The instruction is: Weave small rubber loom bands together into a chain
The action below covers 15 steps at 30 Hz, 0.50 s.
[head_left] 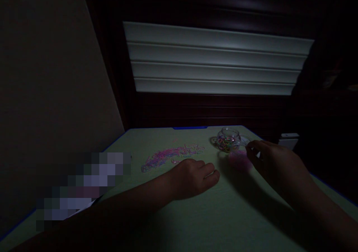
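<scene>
My right hand (270,158) pinches the rim of a small clear container (239,146), which holds a blurred pink mass (241,160). Just behind it stands a round clear jar (228,140) filled with multicoloured small rubber bands. My left hand (197,177) rests low over the table with its fingers curled in; whatever lies inside them, if anything, is hidden. Beyond that hand, a loose strip of pink and purple rubber bands (167,154) is spread on the light green tabletop (179,222).
A pixelated flat item (95,181) lies at the table's left edge. Behind the table is a dark wooden panel with pale slats (218,62). A white box-like object (288,142) stands beyond the right edge. The light is dim.
</scene>
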### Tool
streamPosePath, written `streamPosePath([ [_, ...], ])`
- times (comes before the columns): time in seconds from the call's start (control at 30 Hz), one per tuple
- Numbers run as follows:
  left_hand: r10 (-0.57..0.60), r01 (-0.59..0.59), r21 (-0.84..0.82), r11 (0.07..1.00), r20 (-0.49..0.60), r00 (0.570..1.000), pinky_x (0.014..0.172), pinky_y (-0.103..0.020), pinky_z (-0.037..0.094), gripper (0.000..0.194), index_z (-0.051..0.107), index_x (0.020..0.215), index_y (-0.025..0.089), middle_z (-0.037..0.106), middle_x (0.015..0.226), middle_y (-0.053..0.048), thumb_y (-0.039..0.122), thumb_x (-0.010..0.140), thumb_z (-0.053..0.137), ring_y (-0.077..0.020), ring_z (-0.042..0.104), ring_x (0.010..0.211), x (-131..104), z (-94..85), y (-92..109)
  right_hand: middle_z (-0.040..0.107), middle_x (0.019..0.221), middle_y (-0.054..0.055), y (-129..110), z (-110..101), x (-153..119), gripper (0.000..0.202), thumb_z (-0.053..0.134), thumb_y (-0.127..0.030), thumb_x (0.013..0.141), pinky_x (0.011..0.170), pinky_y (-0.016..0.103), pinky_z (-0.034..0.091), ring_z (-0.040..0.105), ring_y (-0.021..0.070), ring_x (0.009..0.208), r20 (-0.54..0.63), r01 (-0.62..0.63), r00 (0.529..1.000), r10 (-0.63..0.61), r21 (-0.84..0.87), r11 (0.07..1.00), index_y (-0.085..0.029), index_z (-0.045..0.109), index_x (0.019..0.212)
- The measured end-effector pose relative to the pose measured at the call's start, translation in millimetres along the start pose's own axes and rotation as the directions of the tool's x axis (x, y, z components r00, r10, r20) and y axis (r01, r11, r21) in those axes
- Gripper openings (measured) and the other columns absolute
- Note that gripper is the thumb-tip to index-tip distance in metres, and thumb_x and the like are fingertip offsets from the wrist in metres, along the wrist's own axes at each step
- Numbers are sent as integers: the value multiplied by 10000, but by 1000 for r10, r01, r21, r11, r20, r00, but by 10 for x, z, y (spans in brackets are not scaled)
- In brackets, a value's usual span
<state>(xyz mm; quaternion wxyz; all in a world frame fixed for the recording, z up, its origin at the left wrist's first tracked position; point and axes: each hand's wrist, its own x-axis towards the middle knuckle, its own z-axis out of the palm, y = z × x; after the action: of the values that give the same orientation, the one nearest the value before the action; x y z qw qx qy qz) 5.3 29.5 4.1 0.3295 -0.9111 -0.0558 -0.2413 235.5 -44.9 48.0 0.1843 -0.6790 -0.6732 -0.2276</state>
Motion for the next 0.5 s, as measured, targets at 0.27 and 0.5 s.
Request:
streamPosePath([
  [0.27, 3, -3, -5, 1000, 2, 1000, 437, -243, 321, 79, 466, 915, 163, 503, 677, 19, 138, 855, 423, -108, 447, 532, 13, -14, -5, 638, 686, 40, -6, -20, 11, 185, 424, -246, 806, 464, 245, 280, 555, 166, 528, 53, -14, 998, 16, -27, 1000, -207, 599, 762],
  [0.5, 5, -5, -20, 1000, 7, 1000, 435, -251, 330, 86, 461, 936, 161, 505, 699, 19, 150, 858, 427, -112, 450, 541, 3, -5, -3, 640, 706, 41, 1, -34, 17, 204, 401, -247, 823, 467, 244, 282, 564, 167, 544, 73, -39, 996, 43, -64, 997, -203, 586, 751],
])
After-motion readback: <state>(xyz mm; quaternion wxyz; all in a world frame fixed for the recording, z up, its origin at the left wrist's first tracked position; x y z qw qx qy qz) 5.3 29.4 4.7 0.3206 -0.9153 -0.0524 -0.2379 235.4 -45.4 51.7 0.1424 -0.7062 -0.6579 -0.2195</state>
